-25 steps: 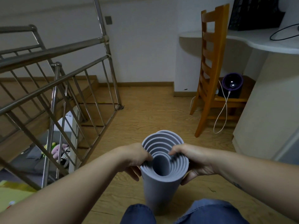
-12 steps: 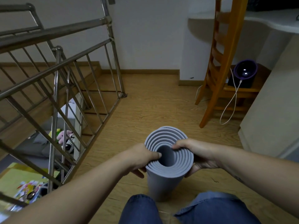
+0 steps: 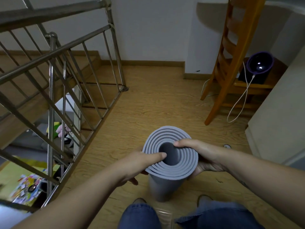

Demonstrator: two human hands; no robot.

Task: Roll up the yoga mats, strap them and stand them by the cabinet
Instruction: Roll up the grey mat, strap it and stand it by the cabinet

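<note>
- Wooden floor (image 3: pixel 148 104) covers a small landing, with a metal stair railing (image 3: pixel 54 52) on the left, a wooden chair (image 3: pixel 231 55) at upper right and a pale cabinet side (image 3: pixel 280 121) at far right.
- A grey rolled yoga mat (image 3: pixel 166 185) stands on end on the floor, just in front of the person's denim-clad knees (image 3: pixel 140 217). Its spiral top faces the camera.
- The left hand (image 3: pixel 140 164) grips the mat's top rim, with the thumb laid across the layers toward the hollow core and the fingers curled round the outside.
- The right hand (image 3: pixel 204 156) grips the opposite rim the same way, wrapping the outer wall.
- No strap shows around the roll.
- The foam looks light, soft and springy. Gaps between the layers suggest it would loosen if released.
- It is probably best held round the outer wall, pinning the loose edge. Holding it by the rim could let the layers slide out of line.
</note>
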